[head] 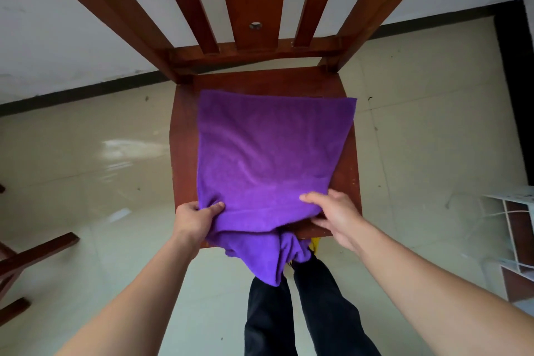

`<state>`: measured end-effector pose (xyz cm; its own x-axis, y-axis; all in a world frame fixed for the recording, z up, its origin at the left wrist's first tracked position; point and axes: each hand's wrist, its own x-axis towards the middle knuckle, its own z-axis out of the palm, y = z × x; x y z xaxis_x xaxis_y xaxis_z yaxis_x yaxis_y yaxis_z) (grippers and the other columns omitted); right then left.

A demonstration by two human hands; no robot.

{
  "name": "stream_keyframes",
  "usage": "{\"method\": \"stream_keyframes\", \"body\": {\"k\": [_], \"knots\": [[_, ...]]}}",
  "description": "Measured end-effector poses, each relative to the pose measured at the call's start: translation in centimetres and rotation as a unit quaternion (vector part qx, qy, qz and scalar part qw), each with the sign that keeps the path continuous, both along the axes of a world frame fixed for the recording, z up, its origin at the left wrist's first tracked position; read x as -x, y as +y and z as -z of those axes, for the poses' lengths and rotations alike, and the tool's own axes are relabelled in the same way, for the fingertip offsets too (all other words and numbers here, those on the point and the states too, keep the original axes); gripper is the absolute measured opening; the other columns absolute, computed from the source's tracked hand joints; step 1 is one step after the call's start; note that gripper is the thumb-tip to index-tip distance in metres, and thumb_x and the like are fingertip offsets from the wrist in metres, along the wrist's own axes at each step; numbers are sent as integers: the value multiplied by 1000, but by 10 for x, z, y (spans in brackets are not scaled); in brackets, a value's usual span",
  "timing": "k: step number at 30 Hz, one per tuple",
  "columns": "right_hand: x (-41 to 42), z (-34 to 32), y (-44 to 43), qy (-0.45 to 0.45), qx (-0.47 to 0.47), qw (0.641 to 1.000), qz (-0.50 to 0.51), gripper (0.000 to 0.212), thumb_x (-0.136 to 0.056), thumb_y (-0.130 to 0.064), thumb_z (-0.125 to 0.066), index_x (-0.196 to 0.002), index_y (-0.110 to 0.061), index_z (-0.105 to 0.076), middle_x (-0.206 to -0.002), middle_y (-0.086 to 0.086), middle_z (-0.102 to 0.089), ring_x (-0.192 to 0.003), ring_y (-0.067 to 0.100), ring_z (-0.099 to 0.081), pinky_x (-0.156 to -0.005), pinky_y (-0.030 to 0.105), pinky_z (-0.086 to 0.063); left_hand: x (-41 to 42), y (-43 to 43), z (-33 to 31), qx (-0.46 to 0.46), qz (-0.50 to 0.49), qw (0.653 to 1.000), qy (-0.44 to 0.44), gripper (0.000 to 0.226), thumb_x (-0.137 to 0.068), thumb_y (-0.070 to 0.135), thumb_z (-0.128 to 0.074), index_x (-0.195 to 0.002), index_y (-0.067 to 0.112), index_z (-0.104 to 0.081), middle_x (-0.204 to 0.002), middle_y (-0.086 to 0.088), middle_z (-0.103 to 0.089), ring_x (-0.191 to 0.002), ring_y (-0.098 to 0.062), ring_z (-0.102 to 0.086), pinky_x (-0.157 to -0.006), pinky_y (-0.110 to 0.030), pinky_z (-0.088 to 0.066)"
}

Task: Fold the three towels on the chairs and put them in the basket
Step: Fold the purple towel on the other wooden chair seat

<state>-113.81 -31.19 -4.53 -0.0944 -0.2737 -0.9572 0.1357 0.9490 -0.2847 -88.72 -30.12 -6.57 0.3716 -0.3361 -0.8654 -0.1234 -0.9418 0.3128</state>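
A purple towel (pixel 268 150) lies spread over the seat of a brown wooden chair (pixel 185 136). Its near part hangs bunched over the seat's front edge. My left hand (pixel 196 218) pinches the towel's near left edge, thumb on top. My right hand (pixel 335 214) grips the near right edge, thumb on top of the cloth and fingers under it. No basket and no other towel is in view.
The chair's slatted back (pixel 251 3) rises straight ahead against a white wall. Legs of another wooden piece (pixel 31 257) stand at the left edge. A white and brown shelf unit (pixel 514 240) sits at the right. My dark-trousered legs (pixel 289 315) stand on a pale tiled floor.
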Motion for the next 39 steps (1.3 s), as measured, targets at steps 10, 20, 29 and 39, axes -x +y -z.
{"method": "stream_keyframes", "body": {"k": [10,20,29,39], "knots": [[31,8,-49,-76,-10,979,190,7,-83,-22,-63,-81,-21,-57,-63,-5,-55,-40,6,-43,-30,13,-18,1,-18,7,5,-53,999,-4,33,-90,23,-65,-65,14,-45,-65,-6,-47,-60,-22,-48,-57,-29,-43],[46,10,-119,167,19,986,-17,20,-82,-35,-72,-82,-22,-58,-73,-5,-59,-62,8,-52,-55,24,-35,1,-117,4,86,-35,996,8,41,-64,31,-87,-90,10,-63,-87,-9,-68,-69,-20,-62,-54,-23,-47],[19,7,-170,169,207,963,24,7,-83,-11,-69,-82,-16,-64,-75,1,-66,-61,12,-63,-50,20,-51,-7,-162,1,180,-71,978,-75,26,-88,14,-65,-70,22,-49,-70,2,-55,-58,-11,-52,-51,-18,-47],[38,18,-135,263,174,949,-28,62,-67,-45,-81,-118,-20,-57,-110,-1,-62,-97,18,-64,-88,29,-53,-18,-120,12,126,-102,985,-55,29,-81,20,-74,-76,21,-46,-74,-4,-55,-61,-18,-52,-55,-29,-44]]}}
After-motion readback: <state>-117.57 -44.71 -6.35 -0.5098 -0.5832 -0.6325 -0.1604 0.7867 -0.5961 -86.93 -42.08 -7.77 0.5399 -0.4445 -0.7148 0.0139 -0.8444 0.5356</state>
